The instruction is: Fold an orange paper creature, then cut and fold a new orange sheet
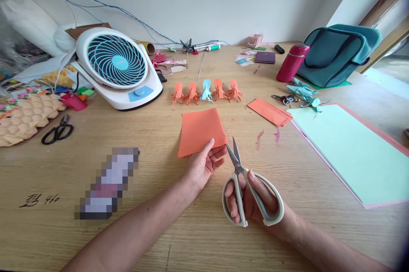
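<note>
My left hand (204, 162) pinches an orange sheet of paper (201, 130) by its near right edge, thumb on top and fingers beneath. In my right hand (251, 197) is a pair of scissors (237, 165) with pale grey handles, the fingers through the loops. The blades are parted, and one tip lies at the sheet's near right corner; whether it touches the paper I cannot tell. Beyond the sheet stands a row of several folded paper figures (218, 89), orange except for a light blue one. Orange paper strips (269, 112) lie to the right of them.
A white fan (118, 67) stands at the back left, with black-handled scissors (58, 131) and an egg tray (30, 114) nearby. On the right are pale green sheets (354, 157), folded blue paper figures (303, 91), keys (286, 99), a pink bottle (293, 63) and a teal bag (335, 54).
</note>
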{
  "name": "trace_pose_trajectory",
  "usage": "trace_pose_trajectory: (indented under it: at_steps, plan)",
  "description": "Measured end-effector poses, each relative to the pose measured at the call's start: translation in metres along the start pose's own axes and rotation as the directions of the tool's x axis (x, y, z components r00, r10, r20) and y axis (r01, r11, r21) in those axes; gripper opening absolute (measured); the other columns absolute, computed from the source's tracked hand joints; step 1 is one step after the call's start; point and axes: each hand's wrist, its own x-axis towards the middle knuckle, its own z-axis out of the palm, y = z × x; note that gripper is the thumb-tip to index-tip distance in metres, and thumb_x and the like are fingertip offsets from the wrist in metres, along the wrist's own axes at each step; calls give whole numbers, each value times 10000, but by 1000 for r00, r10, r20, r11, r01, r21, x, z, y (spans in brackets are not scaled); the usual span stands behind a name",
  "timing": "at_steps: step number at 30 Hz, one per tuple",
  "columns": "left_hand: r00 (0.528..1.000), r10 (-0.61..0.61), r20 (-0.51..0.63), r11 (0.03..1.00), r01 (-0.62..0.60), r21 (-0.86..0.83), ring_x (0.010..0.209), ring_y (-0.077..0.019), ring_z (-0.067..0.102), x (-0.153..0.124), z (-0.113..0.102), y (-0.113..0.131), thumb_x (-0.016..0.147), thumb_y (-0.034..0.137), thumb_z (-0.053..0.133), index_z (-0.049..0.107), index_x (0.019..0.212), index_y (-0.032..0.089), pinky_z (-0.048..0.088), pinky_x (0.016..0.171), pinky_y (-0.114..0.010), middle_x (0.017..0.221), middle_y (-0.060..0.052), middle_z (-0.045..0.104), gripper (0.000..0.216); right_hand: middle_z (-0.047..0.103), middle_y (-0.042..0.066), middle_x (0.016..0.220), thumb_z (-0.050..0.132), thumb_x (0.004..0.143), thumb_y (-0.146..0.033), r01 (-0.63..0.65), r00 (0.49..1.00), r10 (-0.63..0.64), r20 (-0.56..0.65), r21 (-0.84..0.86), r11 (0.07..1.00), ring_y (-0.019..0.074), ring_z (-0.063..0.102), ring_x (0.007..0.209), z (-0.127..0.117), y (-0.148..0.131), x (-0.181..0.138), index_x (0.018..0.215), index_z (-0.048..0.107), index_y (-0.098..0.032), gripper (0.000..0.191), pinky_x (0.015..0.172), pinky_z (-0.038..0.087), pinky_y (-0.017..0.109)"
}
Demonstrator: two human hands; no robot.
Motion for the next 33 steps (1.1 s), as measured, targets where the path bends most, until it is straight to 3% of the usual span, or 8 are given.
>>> trace_pose_trajectory:
  at_steps: [6, 12, 33]
  plan:
    - [1000, 0, 0, 1000, 0, 4, 564, -71, 606, -2, -1, -5, 846, 244, 680, 634, 918, 117, 383, 364, -102, 816, -82, 714, 153, 642, 62, 635, 362, 936, -632, 4, 997, -6, -71, -20, 1000, 132, 583, 516, 4, 0, -2, 906, 628, -125, 574, 505, 408, 228]
    - [1000, 26, 12, 1000, -25, -11, 473, -16, 444, -9, 1, -9, 815, 264, 712, 585, 817, 129, 271, 335, -79, 695, -7, 601, 185, 600, 33, 557, 397, 922, -637, 11, 989, -13, -146, -13, 1000, 116, 535, 457, 10, -3, -4, 877, 636, -124, 567, 468, 376, 218]
    - [998, 58, -37, 998, -58, 12, 474, -6, 375, -10, 1, -15, 790, 280, 731, 535, 803, 129, 231, 352, -79, 692, 4, 554, 247, 519, -5, 524, 345, 963, -598, 26, 970, -12, -242, 56, 998, 79, 444, 440, 16, 0, -12, 830, 602, -139, 543, 468, 313, 201]
